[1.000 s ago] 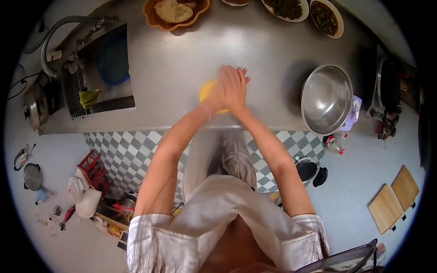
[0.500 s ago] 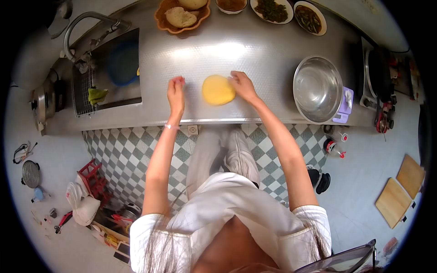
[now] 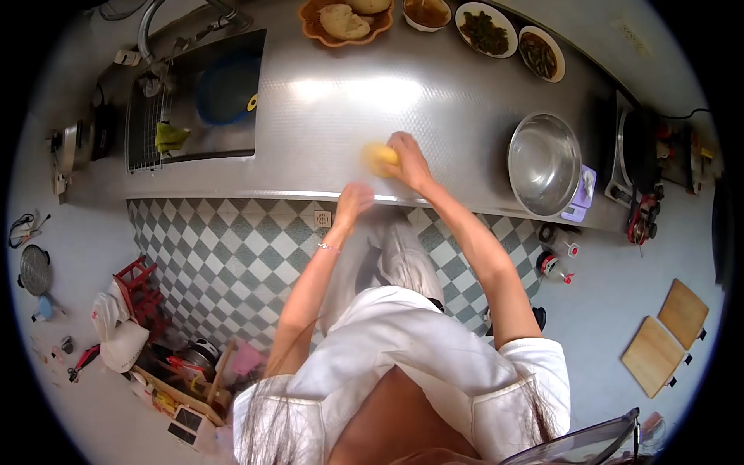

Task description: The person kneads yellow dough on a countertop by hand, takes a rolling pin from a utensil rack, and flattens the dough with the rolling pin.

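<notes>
A lump of yellow dough (image 3: 380,160), blurred by motion, is at the middle of the steel counter (image 3: 310,139). On its right side, my right hand (image 3: 408,161) is curled around it and grips it. My left hand (image 3: 356,203) is at the counter's front edge, below and left of the dough and apart from it. Its fingers are smeared by motion, so their pose does not show.
To the right stand a big steel bowl (image 3: 544,164) and a purple kitchen scale (image 3: 580,198). A sink (image 3: 221,147) with a drying rack (image 3: 147,132) lies left. Along the back are a basket of buns (image 3: 310,31) and several dishes of food, including a plate of greens (image 3: 487,31).
My left hand has moved down and right to the counter's edge. The dough, rounder and flatter before, now looks smaller and partly covered by my right hand. The view has shifted slightly.
</notes>
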Available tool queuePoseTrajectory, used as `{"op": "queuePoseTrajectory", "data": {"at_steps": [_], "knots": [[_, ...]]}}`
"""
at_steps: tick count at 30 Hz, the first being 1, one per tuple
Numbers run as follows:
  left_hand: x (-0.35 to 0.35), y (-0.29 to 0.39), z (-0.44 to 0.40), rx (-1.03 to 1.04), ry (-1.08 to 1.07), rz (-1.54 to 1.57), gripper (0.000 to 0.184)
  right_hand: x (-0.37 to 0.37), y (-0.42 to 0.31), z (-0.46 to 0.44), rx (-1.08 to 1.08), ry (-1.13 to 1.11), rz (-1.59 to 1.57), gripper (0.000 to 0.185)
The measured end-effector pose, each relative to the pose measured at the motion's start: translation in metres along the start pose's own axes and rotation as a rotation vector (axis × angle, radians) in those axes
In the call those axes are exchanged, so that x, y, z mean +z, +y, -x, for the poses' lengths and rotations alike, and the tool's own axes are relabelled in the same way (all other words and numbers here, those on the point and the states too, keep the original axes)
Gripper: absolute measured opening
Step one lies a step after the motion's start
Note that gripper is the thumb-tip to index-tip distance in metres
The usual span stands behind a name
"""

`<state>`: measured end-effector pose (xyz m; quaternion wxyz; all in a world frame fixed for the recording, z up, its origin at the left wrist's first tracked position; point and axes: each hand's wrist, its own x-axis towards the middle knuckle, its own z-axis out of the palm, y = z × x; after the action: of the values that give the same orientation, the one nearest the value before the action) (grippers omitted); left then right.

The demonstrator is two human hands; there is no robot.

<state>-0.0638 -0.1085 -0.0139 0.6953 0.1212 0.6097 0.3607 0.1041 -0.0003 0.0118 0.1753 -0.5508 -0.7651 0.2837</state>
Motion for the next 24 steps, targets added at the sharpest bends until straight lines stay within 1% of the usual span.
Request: {"op": "queuePoseTrajectory", "data": {"at_steps": [2, 3, 4, 6, 7, 9, 10, 12, 13, 16, 19, 22, 23, 24], "knots": [[0.005, -0.001, 0.001, 0.004, -0.005, 0.009, 0.037, -0.014, -0.017, 0.008, 0.188, -0.213, -0.157, 0.04], [0.01, 0.002, 0.002, -0.013, 0.003, 0.029, 0.042, -0.018, -0.02, 0.008, 0.242, -0.253, -0.159, 0.04], [0.012, 0.005, 0.003, -0.029, 0.012, 0.048, 0.046, -0.022, -0.024, 0.008, 0.29, -0.236, -0.212, 0.041], [0.016, 0.022, 0.001, -0.217, -0.159, 0.309, 0.058, -0.032, -0.035, 0.011, 0.389, -0.2, -0.321, 0.043], [0.021, 0.04, 0.003, -0.312, -0.245, 0.438, 0.064, -0.039, -0.043, 0.014, 0.317, -0.173, -0.357, 0.045], [0.041, 0.078, 0.016, -0.288, -0.364, 0.636, 0.072, -0.057, -0.06, 0.03, 0.185, -0.125, -0.429, 0.049], [0.049, 0.093, 0.023, -0.276, -0.419, 0.737, 0.075, -0.066, -0.068, 0.036, 0.004, -0.119, -0.333, 0.051], [0.051, 0.105, 0.02, -0.13, -0.596, 0.864, 0.077, -0.086, -0.08, 0.045, -0.367, -0.091, -0.138, 0.055], [0.052, 0.114, 0.021, -0.053, -0.687, 0.922, 0.078, -0.096, -0.084, 0.053, -0.357, -0.156, -0.232, 0.059], [0.06, 0.14, 0.042, 0.039, -0.66, 0.826, 0.078, -0.114, -0.073, 0.072, -0.337, 0.078, -0.454, 0.056], [0.062, 0.151, 0.054, 0.047, -0.75, 0.874, 0.075, -0.125, -0.079, 0.068, 0.107, 0.254, -0.777, 0.049], [0.065, 0.157, 0.065, 0.136, -0.744, 0.779, 0.07, -0.108, -0.09, 0.062, 0.222, 0.221, -1.08, 0.055], [0.066, 0.158, 0.068, 0.146, -0.711, 0.757, 0.067, -0.103, -0.095, 0.062, 0.242, 0.161, -1.151, 0.062], [0.068, 0.158, 0.071, 0.155, -0.676, 0.734, 0.065, -0.098, -0.102, 0.06, 0.28, 0.161, -1.251, 0.063]]}}
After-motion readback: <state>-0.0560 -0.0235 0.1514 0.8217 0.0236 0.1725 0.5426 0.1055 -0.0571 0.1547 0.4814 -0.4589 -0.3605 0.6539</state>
